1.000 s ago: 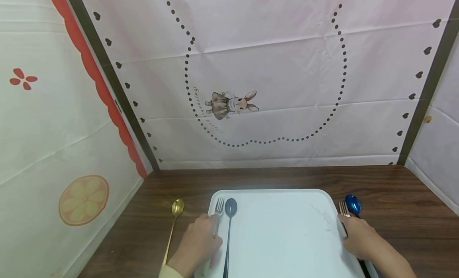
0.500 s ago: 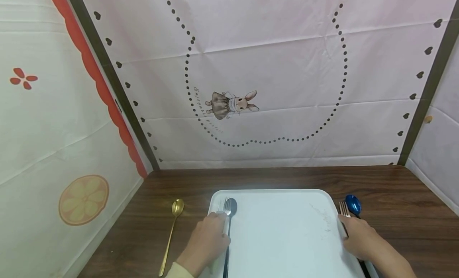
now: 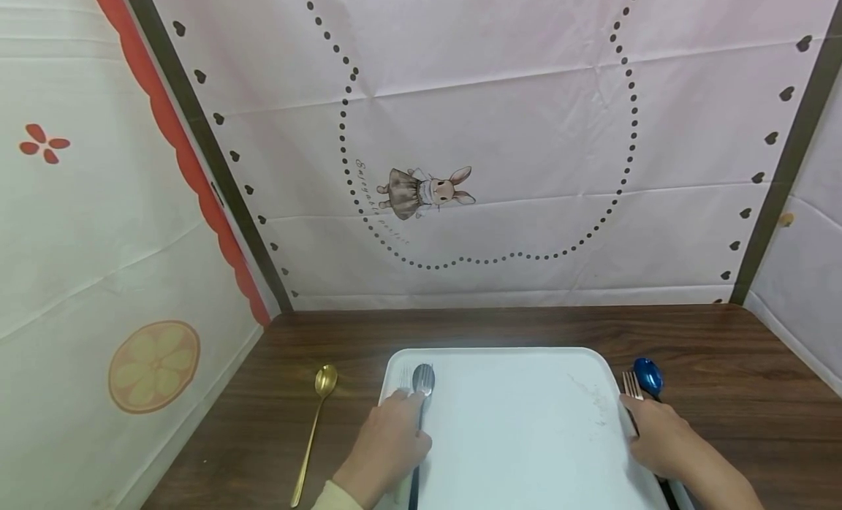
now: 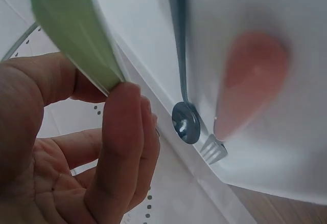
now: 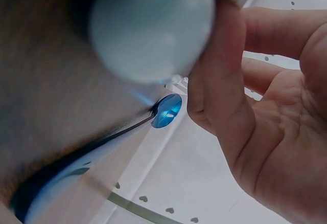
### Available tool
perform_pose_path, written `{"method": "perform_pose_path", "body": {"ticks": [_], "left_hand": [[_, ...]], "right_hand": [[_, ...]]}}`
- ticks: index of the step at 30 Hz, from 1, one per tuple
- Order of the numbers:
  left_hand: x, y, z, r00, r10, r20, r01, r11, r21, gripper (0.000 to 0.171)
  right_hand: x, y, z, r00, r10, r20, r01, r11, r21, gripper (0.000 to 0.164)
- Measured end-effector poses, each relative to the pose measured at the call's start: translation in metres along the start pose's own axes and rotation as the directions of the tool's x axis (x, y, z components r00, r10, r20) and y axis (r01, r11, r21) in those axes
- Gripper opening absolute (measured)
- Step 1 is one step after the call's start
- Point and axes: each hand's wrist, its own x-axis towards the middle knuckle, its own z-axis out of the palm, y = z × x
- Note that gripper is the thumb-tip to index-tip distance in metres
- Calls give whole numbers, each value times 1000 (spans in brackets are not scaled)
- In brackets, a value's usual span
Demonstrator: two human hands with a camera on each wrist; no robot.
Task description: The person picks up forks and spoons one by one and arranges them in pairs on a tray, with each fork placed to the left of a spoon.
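In the head view my left hand [image 3: 392, 437] is over the left part of the white tray [image 3: 513, 422]. Thumb and fingers pinch a fork by its green handle [image 4: 76, 27]; its silver tines [image 3: 424, 379] overlap the bowl of a dark spoon [image 4: 186, 123] lying on the tray. Left of that spoon lies a fork with a pinkish-red handle [image 4: 253, 81]. At the tray's right edge my right hand [image 3: 658, 433] holds another fork [image 3: 631, 384], whose pale rounded handle [image 5: 153, 29] fills the top of the right wrist view. Beside it lies a shiny blue spoon [image 3: 647, 375].
A gold spoon [image 3: 325, 381] lies on the brown wooden table [image 3: 526, 324] left of the tray. Printed white cloth walls [image 3: 500, 152] enclose the table at the back and on both sides.
My left hand has shifted right with its fork, from the tray's left edge to over the dark spoon. The right hand has stayed in place.
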Motion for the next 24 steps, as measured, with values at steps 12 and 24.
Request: {"method": "perform_pose_path", "body": {"ticks": [12, 24], "left_hand": [[2, 9, 10, 998, 46, -46, -46, 999, 1, 52], [5, 24, 17, 995, 99, 1, -99, 991, 85, 47]], "right_hand": [[-1, 0, 1, 1000, -12, -9, 13, 1000, 8, 56], [0, 1, 2, 1000, -23, -15, 23, 1000, 3, 57]]}}
